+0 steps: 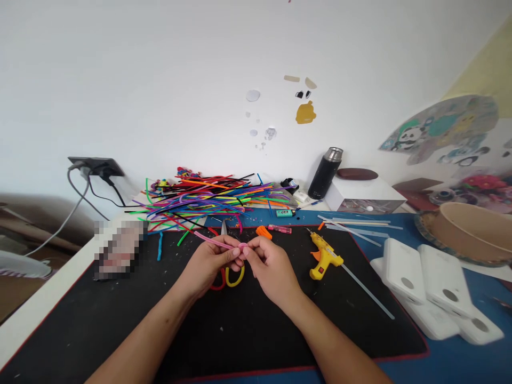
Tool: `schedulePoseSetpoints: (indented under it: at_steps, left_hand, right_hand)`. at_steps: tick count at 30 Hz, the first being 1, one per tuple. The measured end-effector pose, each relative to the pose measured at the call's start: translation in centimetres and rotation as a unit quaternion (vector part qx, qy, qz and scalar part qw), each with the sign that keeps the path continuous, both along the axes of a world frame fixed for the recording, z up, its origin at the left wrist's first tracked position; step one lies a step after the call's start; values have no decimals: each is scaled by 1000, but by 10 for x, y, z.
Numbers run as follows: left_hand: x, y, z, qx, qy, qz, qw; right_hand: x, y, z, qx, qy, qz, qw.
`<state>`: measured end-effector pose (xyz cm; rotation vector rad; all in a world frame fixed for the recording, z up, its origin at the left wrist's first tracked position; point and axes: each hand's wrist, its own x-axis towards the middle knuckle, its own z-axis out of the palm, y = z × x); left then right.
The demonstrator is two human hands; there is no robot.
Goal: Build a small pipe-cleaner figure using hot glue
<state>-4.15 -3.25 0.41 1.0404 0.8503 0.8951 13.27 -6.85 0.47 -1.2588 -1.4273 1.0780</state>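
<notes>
Between my two hands is a pink pipe cleaner (214,241), its free end pointing up and left. My left hand (214,261) pinches it near a small bent or coiled end. The fingertips of my right hand (268,261) close on that same curled end, which they partly cover. Under my hands lies a pair of scissors (235,277) with red and yellow handles, partly hidden. An orange cap-like piece (263,232) and a pink translucent tool (280,229) rest just beyond my right hand.
A heap of colourful pipe cleaners (216,194) lies against the wall. Right of my hands are a yellow glue gun (325,256) with a glue stick in it, loose glue sticks (360,224), and white devices (440,288). A black thermos (326,173) and a green lighter (285,213) stand or lie behind.
</notes>
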Motion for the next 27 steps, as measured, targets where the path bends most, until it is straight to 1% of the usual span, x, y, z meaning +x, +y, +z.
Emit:
schedulePoseSetpoints:
  at_steps: [3,8,14,16,22,27]
  left_hand:
    - [-3,2,4,18,35,-2,999]
    - [-4,3,7,81,99,3,992]
    - [-6,3,6,94,108,9,990]
    - [-6,2,5,87,96,9,992]
    - [1,-1,1,65,38,34,997]
    - [4,-3,1,57,26,32,998]
  right_hand:
    - [0,0,1,1,-26,-7,1000]
    - [1,-1,1,14,-73,-13,997]
    - [1,-1,1,24,-104,-3,994]
    - [0,-1,0,20,-83,0,996]
    - [-2,-1,-2,-13,38,27,999]
    - [-2,-1,0,-10,37,25,999]
